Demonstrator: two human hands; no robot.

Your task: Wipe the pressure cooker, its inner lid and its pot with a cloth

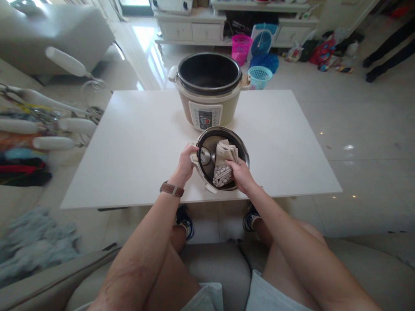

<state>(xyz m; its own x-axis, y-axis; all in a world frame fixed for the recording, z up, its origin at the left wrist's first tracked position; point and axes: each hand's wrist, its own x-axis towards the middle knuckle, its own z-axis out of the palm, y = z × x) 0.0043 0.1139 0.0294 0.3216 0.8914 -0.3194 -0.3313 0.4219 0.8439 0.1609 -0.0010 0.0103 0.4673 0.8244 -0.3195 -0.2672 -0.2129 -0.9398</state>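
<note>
A round pressure cooker lid (pixel 212 144) is tilted over the near edge of the table, its metal inside and dark sealing ring facing me. My left hand (pixel 187 162) grips the lid's left rim, thumb over the edge. In my right hand (pixel 240 173) is a folded beige patterned cloth (pixel 226 155), which lies against the inside of the lid. A small round metal valve cover (pixel 204 156) shows left of the cloth. Behind the lid stands the electric pressure cooker (pixel 210 101), uncovered, its dark inner pot (pixel 209 75) visible and its control panel facing me.
The white table (pixel 136 147) carries the cooker. Beyond it on the floor are a pink basket (pixel 241 48), a light blue basket (pixel 260 77) and bags. A white cabinet (pixel 207 32) stands behind. At far right are a person's legs (pixel 391 49). A sofa (pixel 214 268) is under me.
</note>
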